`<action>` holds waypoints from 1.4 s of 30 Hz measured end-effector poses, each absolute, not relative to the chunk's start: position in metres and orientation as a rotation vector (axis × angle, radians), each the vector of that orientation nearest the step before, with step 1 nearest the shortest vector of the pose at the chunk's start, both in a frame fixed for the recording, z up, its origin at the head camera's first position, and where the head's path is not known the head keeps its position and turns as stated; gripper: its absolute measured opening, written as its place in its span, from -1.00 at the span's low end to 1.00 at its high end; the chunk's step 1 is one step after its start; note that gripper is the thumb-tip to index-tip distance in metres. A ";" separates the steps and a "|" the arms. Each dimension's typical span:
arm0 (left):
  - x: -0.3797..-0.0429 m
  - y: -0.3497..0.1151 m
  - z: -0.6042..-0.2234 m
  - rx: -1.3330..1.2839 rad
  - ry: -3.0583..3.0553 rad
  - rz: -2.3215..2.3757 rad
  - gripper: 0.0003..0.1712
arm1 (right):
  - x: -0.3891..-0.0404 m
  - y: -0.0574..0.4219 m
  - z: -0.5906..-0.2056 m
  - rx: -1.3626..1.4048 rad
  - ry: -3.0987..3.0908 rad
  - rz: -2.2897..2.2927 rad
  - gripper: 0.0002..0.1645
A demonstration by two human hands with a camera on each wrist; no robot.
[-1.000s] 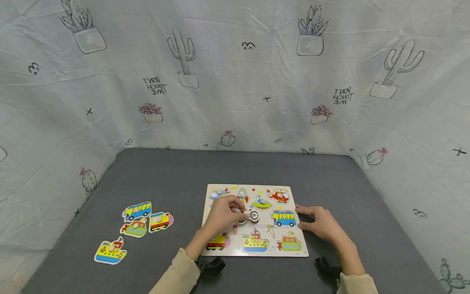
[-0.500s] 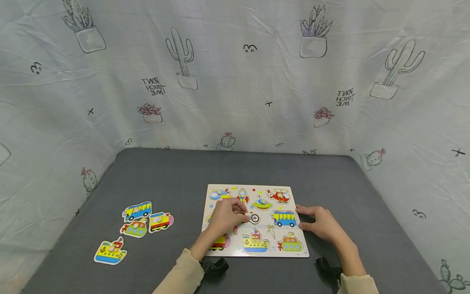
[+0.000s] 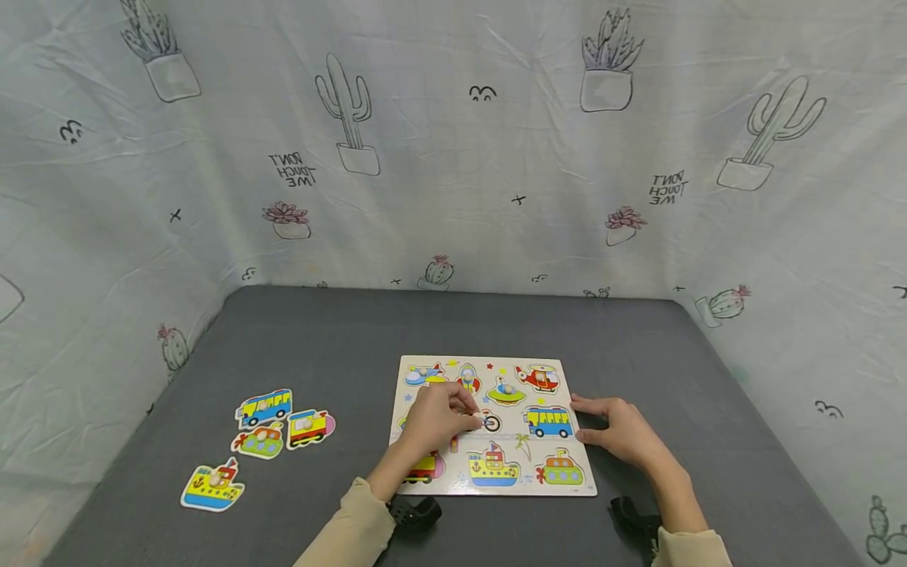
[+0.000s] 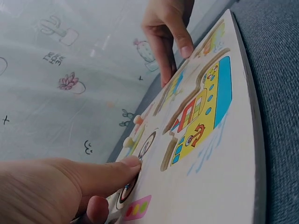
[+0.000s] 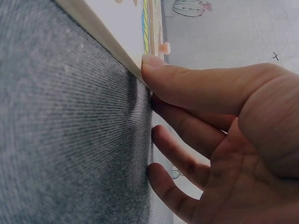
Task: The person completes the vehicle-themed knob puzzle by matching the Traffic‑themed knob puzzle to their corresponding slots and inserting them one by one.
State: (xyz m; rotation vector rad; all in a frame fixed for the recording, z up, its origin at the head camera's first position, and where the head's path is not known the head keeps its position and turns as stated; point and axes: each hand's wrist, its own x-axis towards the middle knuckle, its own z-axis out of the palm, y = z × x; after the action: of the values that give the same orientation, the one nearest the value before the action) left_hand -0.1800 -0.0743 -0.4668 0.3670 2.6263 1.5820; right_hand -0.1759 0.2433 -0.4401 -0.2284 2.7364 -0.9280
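Note:
A pale wooden puzzle board (image 3: 460,492) with pictured vehicle recesses lies on the table. My left hand (image 3: 434,416) is over its middle, thumb and fingers curled around a bike puzzle piece (image 3: 491,423). Its dark wheel (image 4: 148,144) shows beside the thumb in the left wrist view, level with the board; the rest of the piece is mostly covered by the fingers. At the board's right edge is my right hand (image 3: 622,429), its index finger and thumb extended against the side. The right wrist view shows that thumb (image 5: 187,84) touching the board's edge.
Left of the board lie loose pieces: a bus (image 3: 265,407), a train (image 3: 309,428), a submarine (image 3: 260,441) and a ship (image 3: 212,485). A helicopter (image 3: 540,379) and a flying saucer (image 3: 505,392) sit in the board's upper part. A printed curtain (image 3: 453,157) surrounds the grey table (image 3: 340,323).
My left hand has shifted slightly right and down, and the bike piece has gone from slightly raised to lying flatter on the board. My right hand has stayed at the edge.

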 end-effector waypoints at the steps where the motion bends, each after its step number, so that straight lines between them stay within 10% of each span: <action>1: -0.180 -0.075 -0.466 0.363 2.626 1.573 -0.82 | -0.176 0.243 -0.440 -0.232 2.735 -0.932 -0.33; 42: -0.180 -0.074 -0.469 0.401 2.669 1.503 -0.85 | -0.175 0.244 -0.440 -0.251 2.749 -0.932 -0.33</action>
State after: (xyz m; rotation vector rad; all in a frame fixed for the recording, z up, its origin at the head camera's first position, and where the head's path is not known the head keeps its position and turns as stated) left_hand -0.1804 -0.0738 -0.4685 0.4015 2.6690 1.5028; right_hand -0.1748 0.2439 -0.4399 -0.2510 2.7490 -0.9325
